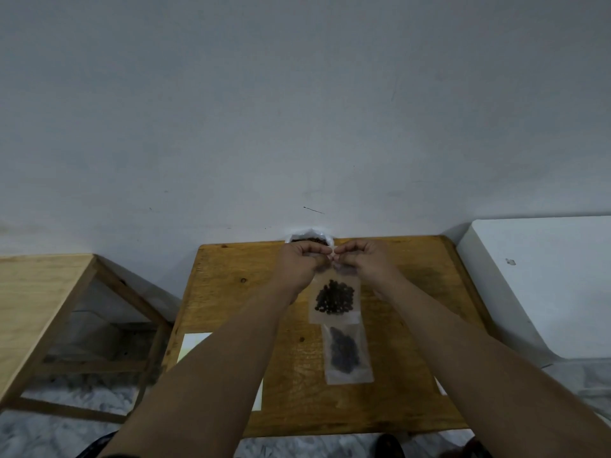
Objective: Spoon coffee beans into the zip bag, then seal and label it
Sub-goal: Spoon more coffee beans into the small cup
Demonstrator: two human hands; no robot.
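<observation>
Both hands are up over the far half of the wooden table (231,292), fingertips meeting at the top edge of a clear zip bag (334,312). The left hand (302,262) has its fingers curled and pinches the bag's top strip on its left side. The right hand (360,259) is curled the same way and pinches the strip on its right side, the two thumbs nearly touching. The bag hangs down from the pinches toward the person, with a dark clump of coffee beans (335,297) in its lower middle. Cannot tell whether the zip is closed, since the fingers cover it, or whether the bag's bottom edge touches the table. A second clear bag (347,357) with dark beans lies flat on the table just nearer the person, its top edge overlapped by the held bag's bottom. A white open sack of beans (309,238) sits at the table's far edge against the grey wall (297,110), right behind the hands. A white sheet (195,345) lies at the table's left edge, partly under the left forearm, and another white scrap (441,388) shows at the right edge. A lighter wooden table (39,292) stands to the left and a white block (545,276) to the right. The floor (66,434) is marbled grey.
</observation>
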